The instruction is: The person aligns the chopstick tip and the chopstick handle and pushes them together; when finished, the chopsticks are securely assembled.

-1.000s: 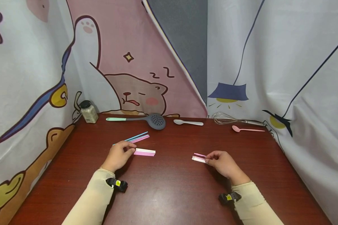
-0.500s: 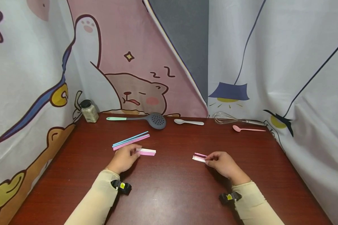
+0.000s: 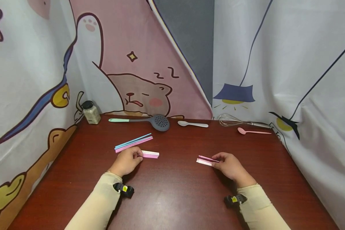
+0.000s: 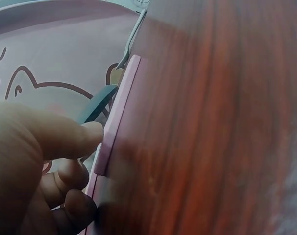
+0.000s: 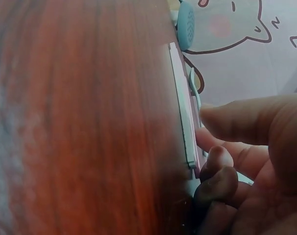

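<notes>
My left hand (image 3: 127, 161) pinches the near end of a small bundle of white and pink slim sticks (image 3: 151, 155) lying on the table. In the left wrist view the thumb tip is right at the side of a pink stick (image 4: 121, 105); the index finger is mostly hidden behind it. Across the table, my right hand (image 3: 228, 166) has thumb and index finger spread at the end of a second pink and white bundle (image 3: 204, 162). The right wrist view shows a white stick (image 5: 182, 103) just beyond those fingertips. Blue and pink longer sticks (image 3: 133, 142) lie behind my left hand.
Along the back of the table (image 3: 172, 191) are a jar (image 3: 91, 113), a slotted skimmer (image 3: 159, 123), a white spoon (image 3: 192, 124), a wire whisk (image 3: 238, 121) and a pink spoon (image 3: 253, 131). Printed cloth (image 3: 109, 44) hangs behind.
My left hand has moved right, off the blue and pink sticks, onto its bundle's end. My right fingers have spread and slid slightly right, showing more of the second bundle. The bundles stay put.
</notes>
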A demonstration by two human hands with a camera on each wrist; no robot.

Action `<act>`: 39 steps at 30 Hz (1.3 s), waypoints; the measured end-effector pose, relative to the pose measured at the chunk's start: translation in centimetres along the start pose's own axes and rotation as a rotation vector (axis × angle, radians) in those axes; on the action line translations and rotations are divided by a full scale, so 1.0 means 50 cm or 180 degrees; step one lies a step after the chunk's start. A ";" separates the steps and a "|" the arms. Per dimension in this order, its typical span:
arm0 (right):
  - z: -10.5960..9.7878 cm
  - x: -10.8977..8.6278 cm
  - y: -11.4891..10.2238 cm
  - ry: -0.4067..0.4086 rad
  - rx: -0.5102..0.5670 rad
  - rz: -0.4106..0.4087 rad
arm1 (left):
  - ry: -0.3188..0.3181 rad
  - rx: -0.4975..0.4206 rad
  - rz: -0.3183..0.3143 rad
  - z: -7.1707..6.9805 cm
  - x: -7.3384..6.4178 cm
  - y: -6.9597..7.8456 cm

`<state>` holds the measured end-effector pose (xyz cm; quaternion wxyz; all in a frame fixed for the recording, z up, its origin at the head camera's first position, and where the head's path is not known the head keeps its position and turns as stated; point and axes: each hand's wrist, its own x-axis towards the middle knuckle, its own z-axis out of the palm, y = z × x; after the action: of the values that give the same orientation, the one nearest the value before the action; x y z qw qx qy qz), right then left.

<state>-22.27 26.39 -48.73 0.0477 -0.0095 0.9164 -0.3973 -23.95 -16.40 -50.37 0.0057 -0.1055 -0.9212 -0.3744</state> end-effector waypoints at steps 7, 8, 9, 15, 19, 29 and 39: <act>-0.003 -0.001 -0.001 -0.0010 -0.0138 0.0014 | 0.0031 -0.0019 -0.0012 0.001 0.001 0.000; -0.004 -0.002 -0.002 -0.0015 -0.0170 0.0016 | 0.0031 -0.0027 -0.0018 0.001 0.001 0.000; -0.006 -0.003 -0.003 -0.0019 -0.0201 0.0021 | 0.0033 -0.0028 -0.0021 0.001 0.001 0.001; -0.007 -0.002 -0.002 -0.0009 -0.0342 0.0019 | 0.0033 -0.0023 -0.0025 0.002 0.001 0.000; -0.004 -0.002 -0.001 0.0009 -0.0350 0.0017 | 0.0040 -0.0008 -0.0007 0.001 0.000 -0.001; -0.007 -0.003 -0.004 0.0020 -0.0381 0.0026 | -0.0067 0.0195 -0.0060 -0.001 -0.001 0.006; -0.002 0.001 0.004 0.0021 -0.0446 -0.0018 | -0.0102 0.0318 0.0121 0.001 -0.005 0.012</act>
<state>-22.30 26.58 -48.82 0.0428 -0.0141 0.9421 -0.3323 -23.59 -16.00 -50.03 0.0033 -0.1285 -0.9366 -0.3261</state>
